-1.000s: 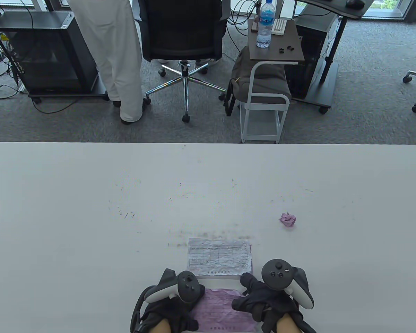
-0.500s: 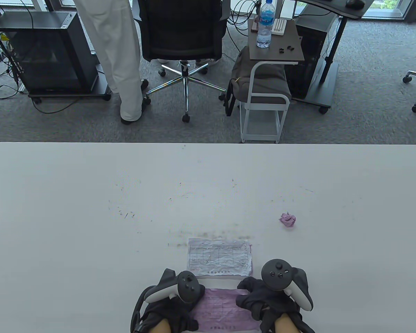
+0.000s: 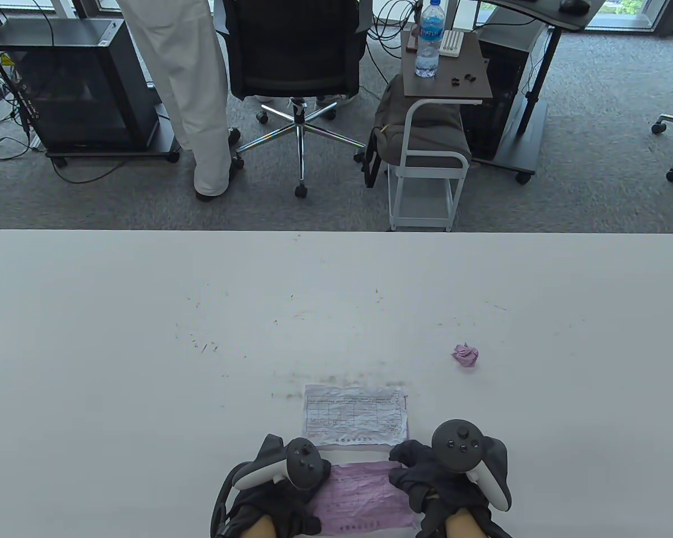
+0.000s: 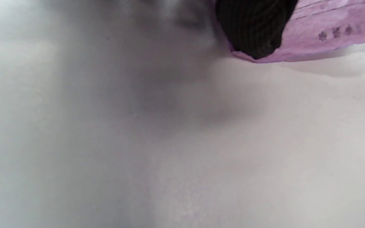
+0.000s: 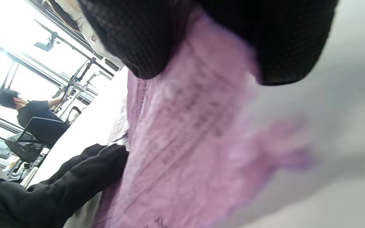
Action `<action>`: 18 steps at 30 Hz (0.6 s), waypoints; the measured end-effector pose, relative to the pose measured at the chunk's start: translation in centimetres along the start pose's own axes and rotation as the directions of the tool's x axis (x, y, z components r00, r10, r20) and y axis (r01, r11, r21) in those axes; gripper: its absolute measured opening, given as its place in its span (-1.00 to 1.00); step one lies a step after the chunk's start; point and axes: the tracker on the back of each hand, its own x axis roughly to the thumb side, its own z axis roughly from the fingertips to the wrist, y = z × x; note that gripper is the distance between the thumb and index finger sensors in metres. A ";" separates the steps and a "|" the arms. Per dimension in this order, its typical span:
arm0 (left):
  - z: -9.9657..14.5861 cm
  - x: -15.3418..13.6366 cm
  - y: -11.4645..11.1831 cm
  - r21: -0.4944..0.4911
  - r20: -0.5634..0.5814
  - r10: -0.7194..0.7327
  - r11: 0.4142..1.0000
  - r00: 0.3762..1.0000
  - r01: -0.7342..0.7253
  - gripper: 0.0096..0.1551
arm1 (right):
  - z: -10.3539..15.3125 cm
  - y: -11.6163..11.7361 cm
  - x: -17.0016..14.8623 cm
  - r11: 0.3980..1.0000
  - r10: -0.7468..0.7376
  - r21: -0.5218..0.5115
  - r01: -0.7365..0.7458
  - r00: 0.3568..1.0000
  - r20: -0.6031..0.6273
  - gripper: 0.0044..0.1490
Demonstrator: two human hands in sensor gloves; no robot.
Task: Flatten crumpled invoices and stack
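A pink invoice (image 3: 362, 496) lies spread at the table's near edge, still wrinkled. My left hand (image 3: 283, 493) presses on its left side; a fingertip (image 4: 253, 30) rests on the pink sheet (image 4: 325, 31) in the left wrist view. My right hand (image 3: 429, 482) presses its right side, fingers (image 5: 284, 41) flat on the pink paper (image 5: 195, 136). Just beyond lies a flattened white invoice (image 3: 354, 416) on top of a pink sheet whose edge shows at its right. A crumpled pink ball (image 3: 465, 355) sits farther off to the right.
The white table (image 3: 146, 336) is scuffed in the middle. Beyond its far edge stand an office chair (image 3: 297, 67), a person's legs (image 3: 188, 95), a small side cart with a water bottle (image 3: 429, 39) and a dark cabinet (image 3: 73, 84).
My right hand has slid rightward across the pink invoice, uncovering more of the sheet. My left hand has stayed in place. The person behind the table shifted their legs.
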 end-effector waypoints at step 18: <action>0.4 -0.1 0.2 0.006 0.026 0.023 1.000 0.999 -0.023 0.12 | 3.3 -0.8 5.7 0.870 0.460 -0.351 -0.345 0.824 0.332 -0.51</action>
